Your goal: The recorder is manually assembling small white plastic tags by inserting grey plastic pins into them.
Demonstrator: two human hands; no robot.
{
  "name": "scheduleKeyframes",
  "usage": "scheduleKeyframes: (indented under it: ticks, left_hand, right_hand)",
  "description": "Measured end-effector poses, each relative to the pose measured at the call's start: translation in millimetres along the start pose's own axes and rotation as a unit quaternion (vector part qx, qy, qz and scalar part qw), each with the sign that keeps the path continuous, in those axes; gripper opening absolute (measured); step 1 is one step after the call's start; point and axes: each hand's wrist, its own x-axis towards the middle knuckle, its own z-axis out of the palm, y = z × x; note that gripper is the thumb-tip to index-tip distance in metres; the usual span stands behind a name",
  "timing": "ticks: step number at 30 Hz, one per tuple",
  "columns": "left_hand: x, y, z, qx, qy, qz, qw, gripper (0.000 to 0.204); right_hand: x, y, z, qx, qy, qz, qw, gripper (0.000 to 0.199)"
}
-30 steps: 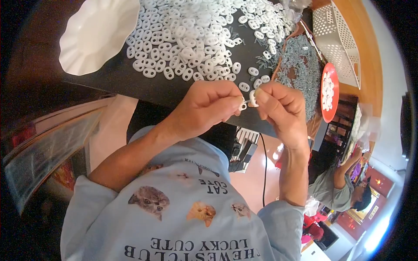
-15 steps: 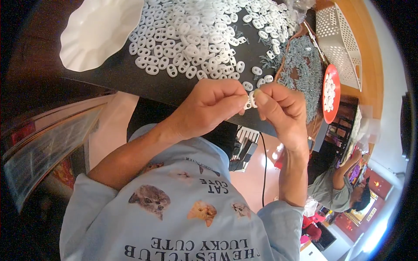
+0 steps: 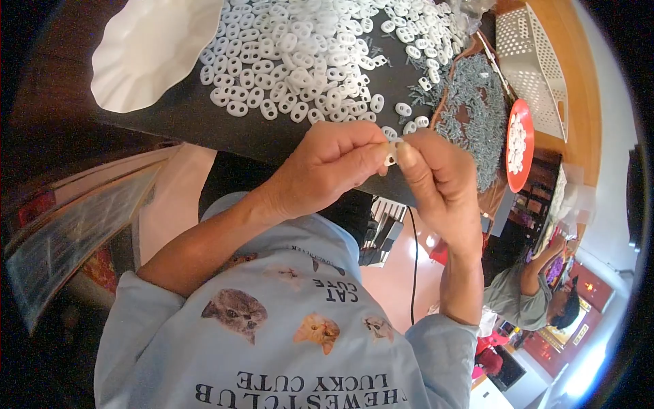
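Above the table's near edge, my left hand (image 3: 335,158) is closed, its thumb and forefinger pinching a small white oval plastic piece with holes (image 3: 390,159). My right hand (image 3: 441,174) meets it there, fingers curled and thumb pressed against the piece's right side. The fingertips nearly touch, so most of the piece is hidden. Just beyond my hands spreads a large heap of the same white two-hole pieces (image 3: 300,68). A few loose ones lie close to my right knuckles.
Small grey plastic parts (image 3: 470,102) cover the table's right side. Beside them stands a red dish (image 3: 518,183) holding white pieces, near a white perforated basket (image 3: 521,51). A white scalloped dish (image 3: 150,51) sits far left. Another person (image 3: 521,293) is at right; a black cable (image 3: 414,273) hangs below.
My right thumb has tilted more upright and moved over the white piece, so less shows between my fingers. The left hand has barely moved.
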Motion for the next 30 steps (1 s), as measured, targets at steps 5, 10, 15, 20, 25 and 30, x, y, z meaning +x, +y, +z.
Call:
scheduleKeyframes:
  ticks: [5,10,15,20,25,30]
  left_hand:
    - [2.3,1.5,2.7,-0.001,-0.003,-0.008,1.0,0.024]
    - [1.8,6.4,0.9,-0.009,-0.018,-0.04,0.999,0.023]
    - [4.4,7.4,4.4,0.002,-0.003,-0.034,0.999,0.022]
    - [6.5,-2.4,4.2,0.062,-0.001,0.002,0.998,0.022]
    - [5.9,4.7,5.9,0.06,0.008,-0.044,0.997,0.023]
    - [6.4,1.5,6.2,0.069,0.008,-0.025,0.997,0.023]
  right_hand:
    - [0.8,-6.8,-6.9,-0.144,-0.032,-0.067,0.987,0.022]
    - [2.0,-4.6,-6.9,-0.168,-0.035,-0.097,0.98,0.027]
    - [-0.9,-8.6,-11.0,-0.203,-0.075,-0.102,0.971,0.024]
    - [-2.6,-10.6,-11.7,-0.215,-0.073,-0.11,0.968,0.027]
    - [-5.4,-6.2,-10.8,-0.213,-0.056,-0.131,0.967,0.03]
    - [-6.3,-8.6,-12.0,-0.219,-0.058,-0.12,0.966,0.029]
